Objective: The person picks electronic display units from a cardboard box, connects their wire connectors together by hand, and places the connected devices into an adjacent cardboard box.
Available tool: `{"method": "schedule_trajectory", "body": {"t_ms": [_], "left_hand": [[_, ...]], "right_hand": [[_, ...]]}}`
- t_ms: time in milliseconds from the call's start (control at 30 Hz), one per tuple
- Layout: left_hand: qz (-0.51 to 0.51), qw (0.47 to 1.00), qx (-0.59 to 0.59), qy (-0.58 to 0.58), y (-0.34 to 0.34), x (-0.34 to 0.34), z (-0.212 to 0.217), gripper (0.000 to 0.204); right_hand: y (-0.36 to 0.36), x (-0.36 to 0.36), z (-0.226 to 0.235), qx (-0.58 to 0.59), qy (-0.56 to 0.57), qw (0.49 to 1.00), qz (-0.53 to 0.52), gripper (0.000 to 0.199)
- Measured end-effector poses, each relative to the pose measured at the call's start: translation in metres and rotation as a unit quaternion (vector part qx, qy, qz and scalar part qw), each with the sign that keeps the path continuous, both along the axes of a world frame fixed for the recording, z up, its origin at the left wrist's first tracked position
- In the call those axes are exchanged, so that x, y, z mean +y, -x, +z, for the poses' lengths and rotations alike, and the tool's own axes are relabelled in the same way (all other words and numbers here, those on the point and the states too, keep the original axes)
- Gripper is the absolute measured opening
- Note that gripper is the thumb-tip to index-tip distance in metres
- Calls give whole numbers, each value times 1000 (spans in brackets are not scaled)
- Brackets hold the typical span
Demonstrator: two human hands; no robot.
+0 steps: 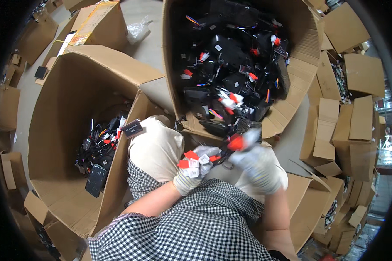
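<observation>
My left hand (pixel 188 180), in a pale knitted glove, is closed on several red and white cable connectors (pixel 190 166) in front of my lap. Dark wires run from that bunch to the right. Motion blurs my right hand (pixel 259 169), gloved as well, and a smeared red piece (pixel 237 142) shows at its fingertips. Whether those fingers grip it is unclear. Just beyond the right hand a black device (pixel 247 126) lies at the near edge of the large carton (pixel 302 71). Black boxes with coloured wires (pixel 233 54) fill that carton.
A second open carton (pixel 48 130) on my left holds black devices and wires (pixel 101 145). A small dark box (pixel 132 129) rests by my left knee, on the carton's edge. Cardboard boxes (pixel 329 130) crowd the right side. Clear plastic wrap (pixel 138 29) lies on the floor behind.
</observation>
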State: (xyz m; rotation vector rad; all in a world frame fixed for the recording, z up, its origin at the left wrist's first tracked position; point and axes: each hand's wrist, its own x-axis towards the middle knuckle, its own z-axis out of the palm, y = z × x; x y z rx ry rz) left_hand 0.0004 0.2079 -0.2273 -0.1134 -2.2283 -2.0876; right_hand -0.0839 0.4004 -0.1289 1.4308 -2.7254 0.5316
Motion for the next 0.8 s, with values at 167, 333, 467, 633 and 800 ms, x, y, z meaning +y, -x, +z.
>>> {"method": "schedule_trajectory", "body": {"t_ms": [167,333,467,633,800], "left_hand": [[-179,964,-10,-195,8,9,-3,66],[-223,960,-75,-153,8,9,-8,53],[-245,962,18,-118,15,7,-11,44],[-179,955,-69,-224,10,12,-1,51],[-101,947,-139,-272,12,17,1,67]], "right_hand": [[-46,-8,-47,-188,21,982,5,21],[-53,-4,-66,-256,141,955,-41,22],[-58,7,-65,-268,116,956,-40,23],[-66,5,-36,-289,109,948,-80,23],[-82,-15,-30,-277,125,937,-170,20]]}}
